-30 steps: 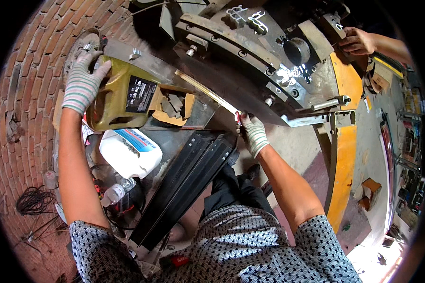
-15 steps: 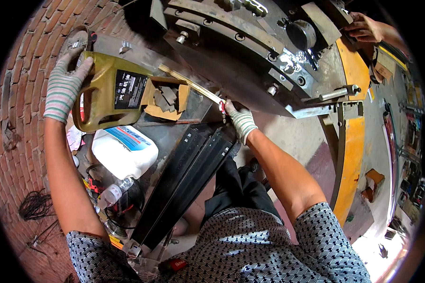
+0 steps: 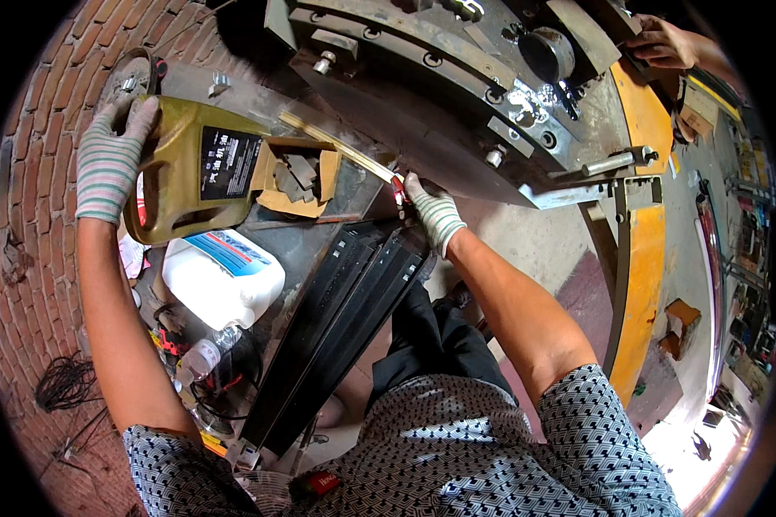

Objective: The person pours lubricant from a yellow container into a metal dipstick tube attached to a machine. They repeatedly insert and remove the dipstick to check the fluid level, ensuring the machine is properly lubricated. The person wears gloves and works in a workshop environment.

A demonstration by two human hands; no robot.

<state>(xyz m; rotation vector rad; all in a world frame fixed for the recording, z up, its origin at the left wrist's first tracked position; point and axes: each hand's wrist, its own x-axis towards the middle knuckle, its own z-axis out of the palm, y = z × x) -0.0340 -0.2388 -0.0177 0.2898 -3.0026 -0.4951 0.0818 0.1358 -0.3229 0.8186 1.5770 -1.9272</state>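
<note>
My left hand (image 3: pixel 112 164), in a striped knit glove, is closed on the top end of an olive-gold oil jug (image 3: pixel 177 164) with a black label. The jug lies tilted on the dark metal bench. Beside it sits an open cardboard box (image 3: pixel 332 172) holding dark metal pieces (image 3: pixel 297 177). My right hand (image 3: pixel 435 211), gloved as well, is closed at the bench's right edge around a small red piece (image 3: pixel 397 189). Pale thin sticks (image 3: pixel 336 146) run from there toward the upper left; whether they join the red piece is unclear.
A white jug (image 3: pixel 224 280), a clear bottle (image 3: pixel 203 358) and black rails (image 3: pixel 332 332) lie nearer me. A large curved metal machine part (image 3: pixel 422 103) fills the far side. Another person's hand (image 3: pixel 664 43) touches it at upper right. A yellow beam (image 3: pixel 642 284) stands right.
The whole view has shifted slightly. Both hands keep their places on the oil jug and at the red piece, which now shows a little more.
</note>
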